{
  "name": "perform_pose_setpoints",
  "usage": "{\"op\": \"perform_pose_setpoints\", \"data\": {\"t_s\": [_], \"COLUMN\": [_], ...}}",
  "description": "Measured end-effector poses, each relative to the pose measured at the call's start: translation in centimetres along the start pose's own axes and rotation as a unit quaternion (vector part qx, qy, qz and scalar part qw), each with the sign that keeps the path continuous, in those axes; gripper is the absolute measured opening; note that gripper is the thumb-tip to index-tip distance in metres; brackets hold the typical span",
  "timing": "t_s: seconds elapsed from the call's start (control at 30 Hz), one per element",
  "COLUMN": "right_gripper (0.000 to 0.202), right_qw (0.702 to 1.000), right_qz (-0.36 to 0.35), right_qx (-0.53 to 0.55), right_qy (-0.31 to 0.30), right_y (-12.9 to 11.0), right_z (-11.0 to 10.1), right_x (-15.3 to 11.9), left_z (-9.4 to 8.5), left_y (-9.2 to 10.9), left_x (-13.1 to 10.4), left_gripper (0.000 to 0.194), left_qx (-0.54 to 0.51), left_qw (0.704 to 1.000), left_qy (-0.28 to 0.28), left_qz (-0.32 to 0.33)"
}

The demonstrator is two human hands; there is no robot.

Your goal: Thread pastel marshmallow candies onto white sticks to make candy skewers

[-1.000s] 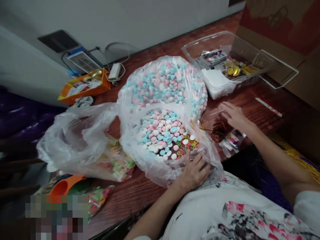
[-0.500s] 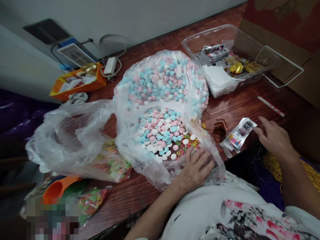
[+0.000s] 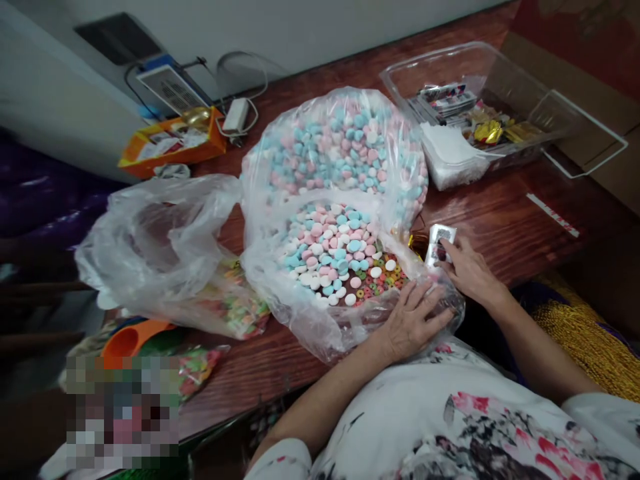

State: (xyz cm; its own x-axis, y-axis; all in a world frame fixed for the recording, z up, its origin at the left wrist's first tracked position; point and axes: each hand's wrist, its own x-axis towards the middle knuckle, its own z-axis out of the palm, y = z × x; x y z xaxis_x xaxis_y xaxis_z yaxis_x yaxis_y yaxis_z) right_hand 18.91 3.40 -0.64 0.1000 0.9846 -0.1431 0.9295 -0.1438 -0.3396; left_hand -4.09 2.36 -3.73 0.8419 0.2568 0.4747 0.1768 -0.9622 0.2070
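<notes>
Your two hands are at the near side of one large clear bag (image 3: 300, 293). The left hand (image 3: 413, 325) lies spread, palm down, on its crumpled near edge. The right hand (image 3: 470, 273) reaches over printed silver packets (image 3: 441, 240) just right of the bag, fingers bent on them; whether they pinch, or how many packets lie there, you cannot tell.

The large bag sits mid-table, bulging at the back and showing smooth, round pink, blue and white candies (image 3: 340, 257), too many to count. Small green, red and yellow rings (image 3: 383, 283) lie at their near right.

One limp, cloudy bag (image 3: 165, 247) on the left has colourful pieces at its near right end. One small pouch (image 3: 197, 370) of similar pieces lies nearer you, beside one orange scoop (image 3: 125, 343).

One clear bin (image 3: 483, 50) contains flat packets and gold-wrapped pieces; one orange tray (image 3: 173, 157) contains white packets and a gold round item.
</notes>
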Motion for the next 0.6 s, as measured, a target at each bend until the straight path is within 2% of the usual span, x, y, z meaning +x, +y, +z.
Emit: {"op": "perform_pose_setpoints", "data": {"t_s": [0.17, 0.27, 0.37, 0.43, 0.5, 0.6], "right_gripper": [0.052, 0.054, 0.053, 0.045, 0.038, 0.035], "right_qw": [0.996, 0.987, 0.978, 0.974, 0.974, 0.948], "right_qz": [-0.086, -0.15, -0.199, -0.219, -0.211, -0.123], "right_qx": [0.036, 0.051, 0.054, 0.051, 0.061, 0.089], "right_qy": [0.003, -0.019, -0.032, -0.021, 0.05, 0.281], "right_y": [0.0, 0.7, 1.0, 1.4, 2.4, 5.3], "right_z": [0.4, 0.1, -1.1, -2.6, -4.9, -9.7], "right_x": [2.4, 3.7, 3.9, 3.8, 4.2, 6.8], "left_z": [1.8, 2.4, 1.7, 0.2, -2.2, -5.8], "left_y": [-0.1, 0.3, 0.9, 1.2, 1.2, 0.1], "left_x": [0.1, 0.5, 0.9, 1.2, 1.1, -0.1], "left_gripper": [0.039, 0.037, 0.035, 0.033, 0.032, 0.036], "left_qx": [-0.019, -0.022, -0.009, 0.007, 0.023, 0.05], "left_qw": [0.999, 0.997, 0.998, 0.999, 1.0, 0.998], "left_qy": [-0.042, -0.068, -0.058, -0.033, -0.009, 0.02], "left_qz": [0.004, 0.002, 0.004, 0.004, -0.001, -0.022]}}
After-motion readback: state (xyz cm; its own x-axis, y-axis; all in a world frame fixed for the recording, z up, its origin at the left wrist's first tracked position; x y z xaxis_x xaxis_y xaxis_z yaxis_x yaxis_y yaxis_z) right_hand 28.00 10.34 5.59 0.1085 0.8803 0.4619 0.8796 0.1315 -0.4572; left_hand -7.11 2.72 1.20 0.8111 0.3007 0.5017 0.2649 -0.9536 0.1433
